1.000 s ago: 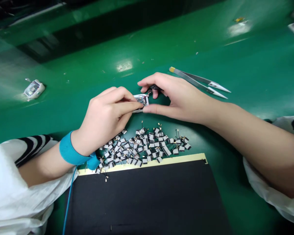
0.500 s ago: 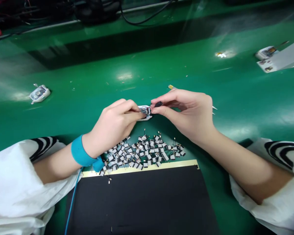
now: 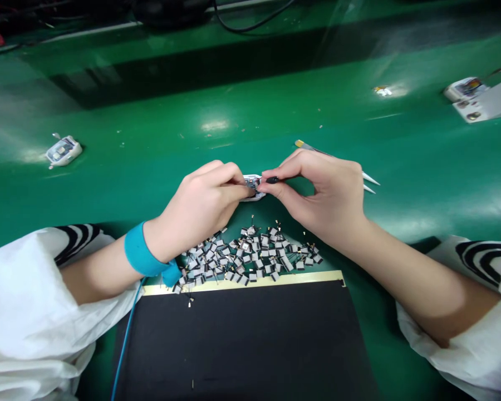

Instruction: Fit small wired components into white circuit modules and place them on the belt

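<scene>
My left hand [image 3: 200, 203] is shut on a small white electronic module [image 3: 254, 187], gripping it between thumb and fingers with its circuit board facing up. My right hand [image 3: 323, 192] pinches a tiny black piece [image 3: 271, 180] between thumb and forefinger, right beside the module's edge. Steel tweezers with a yellow end [image 3: 369, 181] lie on the green bench behind my right hand, partly hidden by it. Below both hands lies a loose pile of several small black-and-white wired components [image 3: 246, 256].
A black mat [image 3: 242, 345] with a pale tape edge [image 3: 242, 283] lies near me. A blue wrist strap [image 3: 144, 254] circles my left wrist, its cord [image 3: 125, 345] trailing down. Similar white modules [image 3: 63, 150] [image 3: 465, 89] sit farther along the bench.
My view has tilted and shifted since the earliest frame. The tweezers have gone mostly behind my right hand, and the black piece stays close beside the module.
</scene>
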Demonstrator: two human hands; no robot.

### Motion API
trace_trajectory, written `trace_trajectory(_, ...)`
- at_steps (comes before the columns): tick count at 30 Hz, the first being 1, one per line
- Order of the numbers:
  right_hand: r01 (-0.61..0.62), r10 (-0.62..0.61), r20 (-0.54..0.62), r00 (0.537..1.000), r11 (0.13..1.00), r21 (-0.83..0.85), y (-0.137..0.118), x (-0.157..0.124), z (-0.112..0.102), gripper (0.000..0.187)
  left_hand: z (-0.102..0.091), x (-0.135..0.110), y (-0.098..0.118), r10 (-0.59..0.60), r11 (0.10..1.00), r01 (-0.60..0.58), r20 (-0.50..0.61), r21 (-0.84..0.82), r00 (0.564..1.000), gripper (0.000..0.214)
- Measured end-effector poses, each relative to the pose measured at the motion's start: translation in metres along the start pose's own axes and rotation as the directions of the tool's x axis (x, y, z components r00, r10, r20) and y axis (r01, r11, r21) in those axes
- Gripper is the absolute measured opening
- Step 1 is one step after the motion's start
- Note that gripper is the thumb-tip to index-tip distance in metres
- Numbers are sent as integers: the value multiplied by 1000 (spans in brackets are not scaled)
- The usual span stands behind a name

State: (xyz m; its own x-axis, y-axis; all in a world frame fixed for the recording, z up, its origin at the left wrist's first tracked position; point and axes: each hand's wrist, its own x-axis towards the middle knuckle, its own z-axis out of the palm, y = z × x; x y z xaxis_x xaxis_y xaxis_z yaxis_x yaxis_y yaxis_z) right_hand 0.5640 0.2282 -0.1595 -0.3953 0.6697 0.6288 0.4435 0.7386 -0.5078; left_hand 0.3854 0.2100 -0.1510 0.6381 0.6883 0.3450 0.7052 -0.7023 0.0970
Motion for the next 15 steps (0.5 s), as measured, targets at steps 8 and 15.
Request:
trace_trajectory(8, 9, -9, -3, 1000, 1000, -23, -2, 1, 7, 17, 1, 0, 0, -9, 1000, 10, 3, -16, 1000, 20)
trace_trajectory(15, 33, -33, -13, 999, 998, 55, 1, 1, 13, 18, 3, -1, -2, -2, 1000, 2, -8, -23, 1000, 20)
